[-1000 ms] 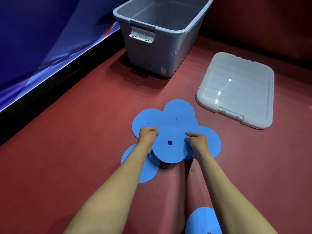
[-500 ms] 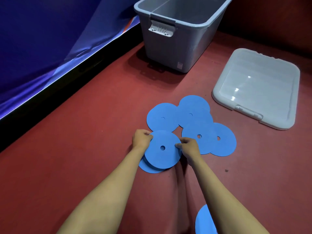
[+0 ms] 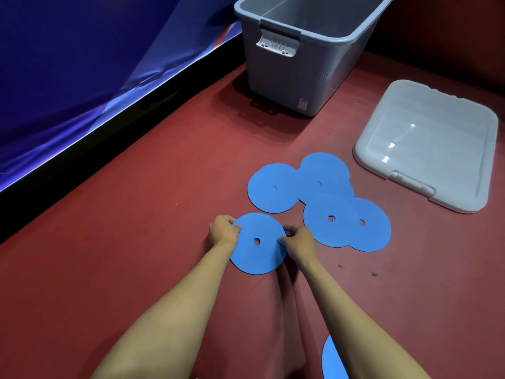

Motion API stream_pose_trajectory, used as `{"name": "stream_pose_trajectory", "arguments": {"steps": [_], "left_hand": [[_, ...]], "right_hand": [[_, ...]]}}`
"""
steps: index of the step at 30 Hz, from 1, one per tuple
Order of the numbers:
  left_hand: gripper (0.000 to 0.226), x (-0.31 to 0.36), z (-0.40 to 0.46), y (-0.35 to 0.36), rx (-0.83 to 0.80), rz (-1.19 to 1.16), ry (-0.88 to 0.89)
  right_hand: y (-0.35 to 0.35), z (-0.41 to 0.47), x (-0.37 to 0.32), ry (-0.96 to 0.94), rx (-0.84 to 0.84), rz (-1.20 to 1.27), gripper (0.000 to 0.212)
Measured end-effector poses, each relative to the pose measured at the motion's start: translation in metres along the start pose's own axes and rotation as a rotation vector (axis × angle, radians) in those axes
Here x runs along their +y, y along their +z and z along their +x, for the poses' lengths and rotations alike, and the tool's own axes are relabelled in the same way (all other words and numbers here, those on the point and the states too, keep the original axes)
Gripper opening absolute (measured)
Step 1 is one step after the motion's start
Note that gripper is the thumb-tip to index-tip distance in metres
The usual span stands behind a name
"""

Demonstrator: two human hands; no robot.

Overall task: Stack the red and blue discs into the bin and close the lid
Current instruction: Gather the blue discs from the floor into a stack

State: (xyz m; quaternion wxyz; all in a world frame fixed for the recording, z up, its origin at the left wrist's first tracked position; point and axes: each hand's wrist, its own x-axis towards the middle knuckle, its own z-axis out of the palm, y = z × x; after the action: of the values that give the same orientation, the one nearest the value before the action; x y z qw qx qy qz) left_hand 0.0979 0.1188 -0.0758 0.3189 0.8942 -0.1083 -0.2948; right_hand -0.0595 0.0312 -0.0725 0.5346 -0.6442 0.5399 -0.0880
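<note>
A blue disc (image 3: 257, 253) with a centre hole lies low over the red floor, pinched at its left edge by my left hand (image 3: 222, 231) and at its right edge by my right hand (image 3: 297, 239). It seems to rest on another disc, which I cannot see clearly. Several more blue discs (image 3: 330, 212) lie overlapping on the floor just beyond and to the right. Another blue disc (image 3: 332, 359) peeks out by my right forearm at the bottom. The grey bin (image 3: 295, 69) stands open at the top. Its lid (image 3: 429, 143) lies flat on the floor at the right. No red disc shows.
A blue wall covering (image 3: 82, 77) with a black base strip runs along the left side. The red floor (image 3: 136, 255) spreads around the discs. Small dark specks (image 3: 373, 274) lie to the right of my right forearm.
Both hands drew the held disc back and to the left, off the pile, and set it over the single disc that lay near my left forearm. The view shifted left, so the bin and lid appear farther right.
</note>
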Motion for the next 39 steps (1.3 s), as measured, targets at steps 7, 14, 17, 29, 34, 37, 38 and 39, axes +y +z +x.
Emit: {"name": "stream_pose_trajectory", "arguments": {"steps": [7, 14, 17, 29, 34, 37, 38, 39], "left_hand": [[0.013, -0.002, 0.001, 0.002, -0.054, -0.154, -0.077], [0.01, 0.009, 0.003, 0.005, -0.162, -0.263, -0.019], [0.013, 0.02, -0.001, 0.007, -0.225, -0.304, -0.023], [0.017, 0.071, -0.023, 0.063, -0.476, -0.586, -0.042], [0.028, 0.096, -0.042, 0.094, -0.465, -0.493, 0.042], [0.035, 0.106, -0.05, 0.103, -0.481, -0.46, 0.068], [0.034, 0.108, -0.05, 0.106, -0.487, -0.465, 0.064], [0.032, 0.109, -0.049, 0.108, -0.49, -0.464, 0.053]], "right_hand": [[-0.002, 0.001, 0.002, 0.058, -0.009, 0.056, 0.027], [-0.016, 0.006, -0.001, 0.123, 0.043, 0.305, 0.029], [-0.025, 0.013, -0.005, 0.107, 0.05, 0.374, 0.029], [-0.079, 0.025, 0.017, 0.068, 0.277, 0.239, 0.018], [-0.114, 0.033, 0.028, 0.123, 0.375, 0.261, 0.03], [-0.127, 0.041, 0.031, 0.135, 0.391, 0.241, 0.037], [-0.129, 0.043, 0.031, 0.137, 0.389, 0.236, 0.038], [-0.13, 0.045, 0.031, 0.142, 0.388, 0.233, 0.039]]}}
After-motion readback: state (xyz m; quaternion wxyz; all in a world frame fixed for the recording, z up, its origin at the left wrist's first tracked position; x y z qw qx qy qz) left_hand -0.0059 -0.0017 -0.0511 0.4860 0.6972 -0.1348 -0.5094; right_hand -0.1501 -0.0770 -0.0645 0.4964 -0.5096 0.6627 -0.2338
